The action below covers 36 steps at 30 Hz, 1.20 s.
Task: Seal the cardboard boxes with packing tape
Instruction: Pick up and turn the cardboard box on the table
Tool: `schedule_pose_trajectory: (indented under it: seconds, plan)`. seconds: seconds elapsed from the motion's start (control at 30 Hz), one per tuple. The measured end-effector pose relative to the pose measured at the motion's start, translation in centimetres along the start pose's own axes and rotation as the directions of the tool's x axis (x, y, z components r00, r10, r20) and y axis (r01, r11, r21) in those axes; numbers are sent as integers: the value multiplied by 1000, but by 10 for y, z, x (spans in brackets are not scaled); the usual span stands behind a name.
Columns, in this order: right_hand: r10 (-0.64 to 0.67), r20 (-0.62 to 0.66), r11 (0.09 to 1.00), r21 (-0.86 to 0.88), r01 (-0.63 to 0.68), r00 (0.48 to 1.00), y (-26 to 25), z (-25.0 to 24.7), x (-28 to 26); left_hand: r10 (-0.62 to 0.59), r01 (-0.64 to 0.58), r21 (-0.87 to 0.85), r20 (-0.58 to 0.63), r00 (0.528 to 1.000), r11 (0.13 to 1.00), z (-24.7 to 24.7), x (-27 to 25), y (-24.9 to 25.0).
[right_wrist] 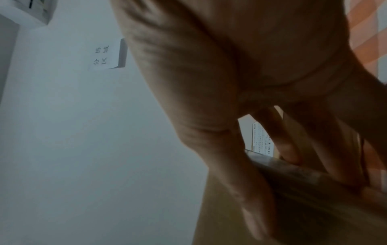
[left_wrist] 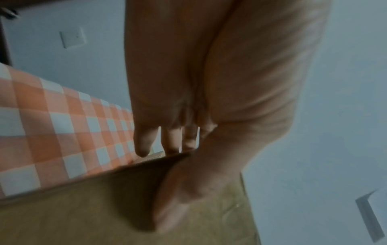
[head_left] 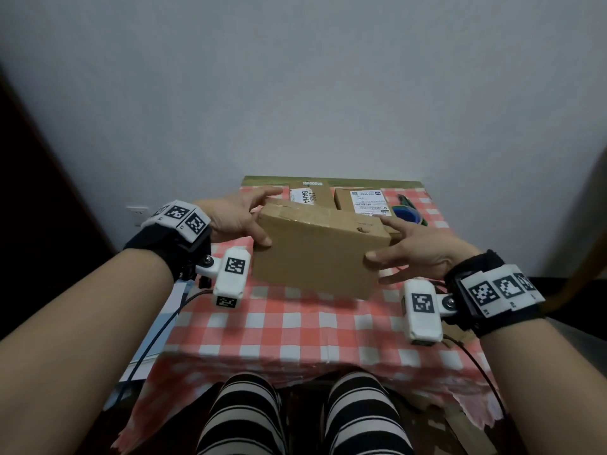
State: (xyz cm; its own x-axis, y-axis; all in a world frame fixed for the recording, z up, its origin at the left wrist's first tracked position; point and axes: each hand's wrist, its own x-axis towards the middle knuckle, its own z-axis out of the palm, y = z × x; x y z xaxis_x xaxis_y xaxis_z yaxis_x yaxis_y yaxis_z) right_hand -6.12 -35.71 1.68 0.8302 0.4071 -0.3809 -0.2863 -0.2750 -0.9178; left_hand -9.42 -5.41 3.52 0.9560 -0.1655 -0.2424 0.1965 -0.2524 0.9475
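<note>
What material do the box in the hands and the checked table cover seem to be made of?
Box: brown cardboard, matte, with creased edges and a small tear. Table cover: probably thin plastic or paper sheet, red and white checks; its front edge looks torn and ragged.

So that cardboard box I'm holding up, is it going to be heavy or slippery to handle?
Probably light: the cardboard box is lifted off the checked tablecloth with the left hand and right hand gripping only its ends. It looks stiff, with straight edges. The taped top may be slicker than the bare card.
</note>
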Motion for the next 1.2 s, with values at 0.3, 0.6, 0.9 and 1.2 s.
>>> schedule_pose_trajectory:
  seconds: [0.3,0.6,0.9,1.2]
  plan:
    - [-132,65,984,128,123,989,6,-8,2,-119,108,-140,-70,991,984,2,-1,6]
    - [-262,-37,939,220,264,964,4,-4,-1,-414,381,-226,-121,902,897,-3,6,-13]
    - [-282,-183,958,0,287,942,-5,8,-3,-431,401,-201,-133,893,894,3,6,-12]
    - [-301,-178,952,-107,286,937,-6,10,-4,-439,406,-225,-122,890,886,1,3,-8]
